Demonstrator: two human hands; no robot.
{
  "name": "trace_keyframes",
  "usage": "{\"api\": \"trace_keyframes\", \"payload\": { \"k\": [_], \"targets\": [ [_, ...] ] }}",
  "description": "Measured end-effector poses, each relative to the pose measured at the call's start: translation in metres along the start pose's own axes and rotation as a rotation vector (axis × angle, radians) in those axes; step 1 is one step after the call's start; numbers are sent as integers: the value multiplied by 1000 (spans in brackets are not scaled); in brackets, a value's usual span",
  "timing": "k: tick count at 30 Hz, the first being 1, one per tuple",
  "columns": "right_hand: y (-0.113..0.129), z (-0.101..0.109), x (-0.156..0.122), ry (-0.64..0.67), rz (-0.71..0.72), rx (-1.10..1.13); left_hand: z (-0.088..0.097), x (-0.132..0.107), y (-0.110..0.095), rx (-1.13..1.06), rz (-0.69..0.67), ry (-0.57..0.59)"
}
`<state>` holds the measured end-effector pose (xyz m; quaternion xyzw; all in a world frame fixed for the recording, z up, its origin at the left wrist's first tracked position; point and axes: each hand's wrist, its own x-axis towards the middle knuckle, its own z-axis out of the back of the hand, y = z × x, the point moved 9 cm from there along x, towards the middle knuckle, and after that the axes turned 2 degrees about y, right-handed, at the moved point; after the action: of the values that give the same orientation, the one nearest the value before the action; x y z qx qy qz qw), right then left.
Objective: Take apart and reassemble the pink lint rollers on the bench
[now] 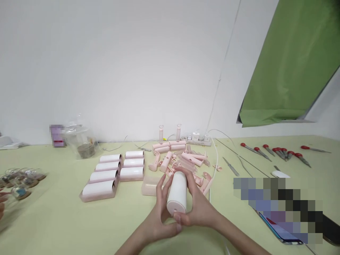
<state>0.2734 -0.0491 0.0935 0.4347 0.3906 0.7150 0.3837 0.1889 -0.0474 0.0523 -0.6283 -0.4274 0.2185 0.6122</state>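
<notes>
A white roll (177,187) with a pale pink end cap, like a lint roller roll, is tilted upright between my two hands just above the table. My right hand (198,203) wraps round its right side, with the thumb pressed on the end cap. My left hand (162,216) is curled along the left side, its thumb below the cap, close to the right thumb. Just behind lies a pile of pink plastic parts (190,159), some of them curved handles. Left of my left hand is a translucent pink cover (150,186).
Two rows of white rolls in pink cases (99,189) lie to the left. Red-handled tools (278,152) and a phone (281,226) are on the right. A power strip (198,141), cables, a plastic tub (86,148) and glass domes (21,191) are also on the table.
</notes>
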Motion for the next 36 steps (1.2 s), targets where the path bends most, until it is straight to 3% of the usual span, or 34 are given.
{"api": "trace_keyframes", "payload": {
  "k": [3,7,10,13,17,20,23,27,31,34,36],
  "targets": [
    [3,-9,3,79,-30,-46,-3,3,3,-343,137,-16],
    [-1,-34,7,289,-69,-126,6,-1,18,-457,376,-178],
    [4,-26,32,297,-1,-212,21,0,15,-548,343,-267],
    [4,-6,76,241,117,-635,35,4,5,-704,257,-280],
    [-29,-6,128,380,147,-938,42,8,-2,-837,215,-272],
    [-56,-15,144,500,161,-1058,46,7,0,-813,226,-357],
    [-62,-15,148,521,208,-1137,46,6,2,-812,247,-402],
    [-36,5,143,402,273,-1145,58,2,3,-786,206,-528],
    [6,36,118,92,276,-1034,65,-1,-6,-669,52,-563],
    [19,47,86,-86,208,-613,65,-3,-11,-554,-38,-581],
    [5,39,66,-108,45,-231,65,-5,-9,-489,-53,-628]
  ]
}}
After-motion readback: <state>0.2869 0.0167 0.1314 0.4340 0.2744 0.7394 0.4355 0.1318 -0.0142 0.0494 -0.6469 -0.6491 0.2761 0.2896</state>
